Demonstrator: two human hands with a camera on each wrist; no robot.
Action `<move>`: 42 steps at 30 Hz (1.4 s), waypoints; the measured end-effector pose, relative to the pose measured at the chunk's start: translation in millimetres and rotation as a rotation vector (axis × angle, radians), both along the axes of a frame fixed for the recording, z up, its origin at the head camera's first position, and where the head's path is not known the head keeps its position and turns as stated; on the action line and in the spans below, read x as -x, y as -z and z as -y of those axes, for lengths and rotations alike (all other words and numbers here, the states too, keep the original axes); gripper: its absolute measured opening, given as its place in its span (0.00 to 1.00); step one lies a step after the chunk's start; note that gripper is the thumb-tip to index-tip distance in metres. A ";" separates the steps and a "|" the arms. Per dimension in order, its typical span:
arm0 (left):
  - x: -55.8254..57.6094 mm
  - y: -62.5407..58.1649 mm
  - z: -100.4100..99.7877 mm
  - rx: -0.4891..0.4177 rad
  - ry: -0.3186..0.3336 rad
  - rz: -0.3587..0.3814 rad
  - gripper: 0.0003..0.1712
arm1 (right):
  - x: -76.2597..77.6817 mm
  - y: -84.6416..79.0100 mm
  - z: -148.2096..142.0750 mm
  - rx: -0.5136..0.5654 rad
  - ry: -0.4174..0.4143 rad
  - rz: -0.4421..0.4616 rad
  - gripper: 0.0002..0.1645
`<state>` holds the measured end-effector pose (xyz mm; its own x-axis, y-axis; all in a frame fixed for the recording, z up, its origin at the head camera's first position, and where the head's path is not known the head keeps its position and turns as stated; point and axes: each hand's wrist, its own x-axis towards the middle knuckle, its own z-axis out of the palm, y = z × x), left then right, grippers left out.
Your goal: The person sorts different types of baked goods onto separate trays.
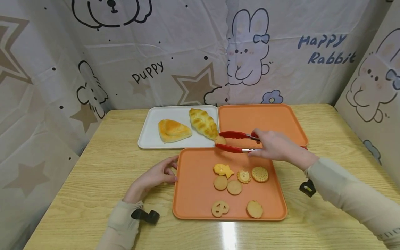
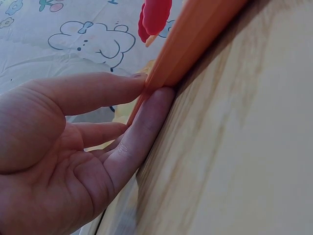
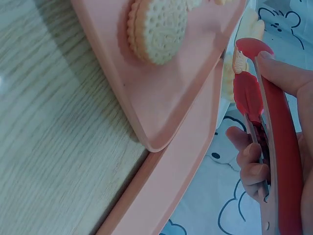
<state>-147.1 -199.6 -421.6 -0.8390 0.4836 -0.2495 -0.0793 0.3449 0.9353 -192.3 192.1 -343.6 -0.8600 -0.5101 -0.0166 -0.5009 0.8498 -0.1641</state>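
Observation:
My right hand [image 1: 275, 145] grips a pair of red-tipped tongs [image 1: 235, 149], seen also in the right wrist view as red tongs [image 3: 283, 161]. Between the tong tips is a round cookie [image 1: 220, 140], held above the meeting corners of the trays. At the near orange tray [image 1: 193, 187], my left hand [image 1: 157, 173] pinches the left rim between thumb and fingers, as the left wrist view shows. On that tray lie a fish-shaped cookie [image 1: 222, 169], a pretzel-shaped cookie [image 1: 220, 208], a dotted round cookie [image 1: 260, 174] and several other round ones.
Behind, a white tray [image 1: 150, 133] carries a folded pastry [image 1: 173, 131] and a braided bread [image 1: 203, 122]. Beside it on the right lies a second orange tray [image 1: 256, 118]. A printed cloth [image 1: 187, 41] hangs behind the wooden table [image 1: 103, 166].

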 end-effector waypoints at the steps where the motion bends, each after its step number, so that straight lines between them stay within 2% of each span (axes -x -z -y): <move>1: 0.0 -0.3 -0.1 -0.001 -0.001 0.002 0.46 | 1.2 0.1 -1.0 0.001 0.006 0.002 0.38; 15: -0.2 -2.6 -0.5 -0.002 0.000 0.000 0.46 | 22.4 2.6 -11.0 -0.012 0.110 0.060 0.41; 27: -0.8 -2.8 -1.2 0.008 0.004 -0.015 0.46 | 48.1 15.1 -15.0 0.003 0.182 0.065 0.35; 34: -1.1 -3.7 -1.8 0.000 0.003 -0.011 0.46 | 58.4 17.7 -11.8 0.010 0.250 0.112 0.35; 42: -1.4 -4.3 -1.6 0.008 -0.004 -0.010 0.46 | 71.1 21.2 -8.8 -0.001 0.302 0.141 0.39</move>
<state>-145.7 -198.0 -417.4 -0.8434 0.4780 -0.2453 -0.0718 0.3522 0.9332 -263.3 200.9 -364.8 -0.9616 -0.2320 -0.1466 -0.1984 0.9568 -0.2126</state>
